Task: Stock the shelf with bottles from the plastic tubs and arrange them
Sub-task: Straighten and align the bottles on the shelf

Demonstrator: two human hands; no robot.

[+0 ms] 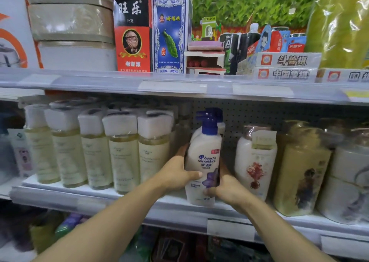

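A white Head & Shoulders pump bottle [204,158] with a blue pump stands upright at the front of the middle shelf [139,201]. My left hand [175,172] grips its left side, thumb across the label. My right hand [227,187] grips its lower right side, thumb on the front. A second bottle of the same kind [219,122] stands right behind it, mostly hidden. No plastic tub is in view.
Several pale yellow bottles with white caps [121,152] fill the shelf to the left. A white bottle with a red flower [255,166], a gold bottle [299,172] and white tubs stand to the right. Boxes crowd the upper shelf [179,86]; more goods sit below.
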